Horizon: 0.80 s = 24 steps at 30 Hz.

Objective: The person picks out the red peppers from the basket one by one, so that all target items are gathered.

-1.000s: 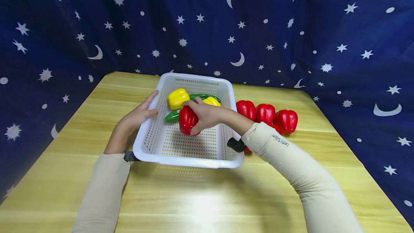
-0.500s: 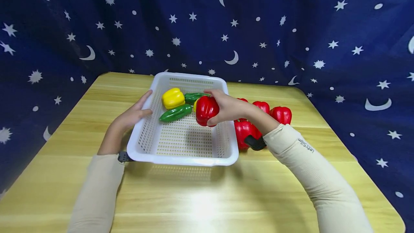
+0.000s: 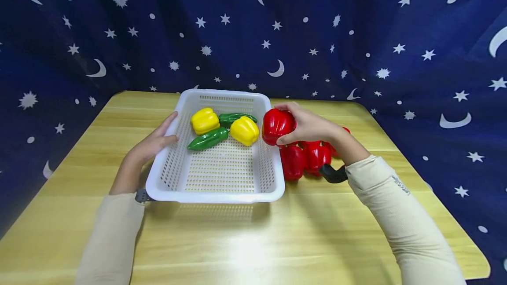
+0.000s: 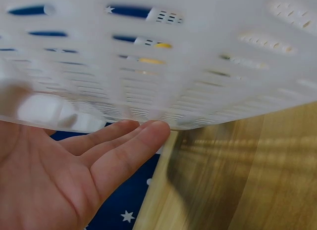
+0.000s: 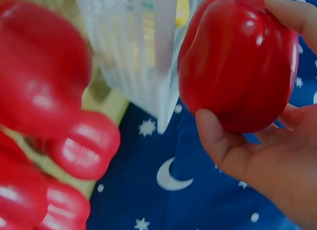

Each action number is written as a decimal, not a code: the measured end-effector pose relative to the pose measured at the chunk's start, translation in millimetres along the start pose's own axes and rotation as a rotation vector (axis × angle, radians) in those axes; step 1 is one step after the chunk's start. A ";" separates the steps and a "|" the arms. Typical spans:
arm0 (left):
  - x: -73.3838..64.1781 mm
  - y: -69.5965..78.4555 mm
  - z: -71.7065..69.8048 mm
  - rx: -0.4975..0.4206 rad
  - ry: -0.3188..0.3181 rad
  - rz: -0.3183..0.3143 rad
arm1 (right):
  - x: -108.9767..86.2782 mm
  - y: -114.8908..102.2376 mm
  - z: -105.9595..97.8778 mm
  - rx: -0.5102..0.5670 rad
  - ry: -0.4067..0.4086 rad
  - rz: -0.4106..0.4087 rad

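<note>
My right hand (image 3: 310,127) holds a glossy red bell pepper (image 3: 276,127) above the right rim of a white perforated plastic basket (image 3: 214,197). In the right wrist view the thumb and fingers (image 5: 292,15) grip opposite sides of this pepper. My left hand (image 3: 147,147) holds the basket's left side, thumb over the rim, its fingers (image 4: 131,150) along the outside wall. Inside lie two yellow bell peppers (image 3: 244,131) and two long, tapered green peppers (image 3: 208,139), gathered toward the back.
Several red bell peppers (image 3: 292,164) cluster on the wooden table (image 3: 222,250) against the basket's right side, partly hidden by the right hand and forearm. A dark blue curtain (image 3: 237,30) with moons and stars hangs behind the table.
My right hand has carried the red bell pepper rightward from over the basket's middle to its right rim, uncovering the second yellow pepper. The left hand stays on the basket.
</note>
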State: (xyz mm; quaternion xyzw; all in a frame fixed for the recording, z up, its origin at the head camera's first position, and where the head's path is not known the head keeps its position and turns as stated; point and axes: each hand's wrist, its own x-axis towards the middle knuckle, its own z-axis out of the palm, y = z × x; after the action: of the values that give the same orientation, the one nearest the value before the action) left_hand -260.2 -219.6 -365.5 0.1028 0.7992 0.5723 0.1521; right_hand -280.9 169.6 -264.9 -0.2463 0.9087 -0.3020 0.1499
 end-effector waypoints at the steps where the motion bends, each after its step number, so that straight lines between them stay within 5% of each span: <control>1: -0.1 -0.7 0.4 -0.005 0.000 -0.001 | -2.2 3.3 -2.3 0.001 0.007 0.010; 24: -3.9 0.5 1.6 0.003 -0.008 -0.030 | -75.4 89.2 -30.1 -0.001 0.085 0.068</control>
State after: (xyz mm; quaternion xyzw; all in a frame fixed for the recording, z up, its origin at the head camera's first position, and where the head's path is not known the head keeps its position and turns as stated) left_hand -255.9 -219.4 -365.0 0.0933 0.8010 0.5682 0.1638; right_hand -262.6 286.6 -287.8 -0.2026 0.9221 -0.3064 0.1213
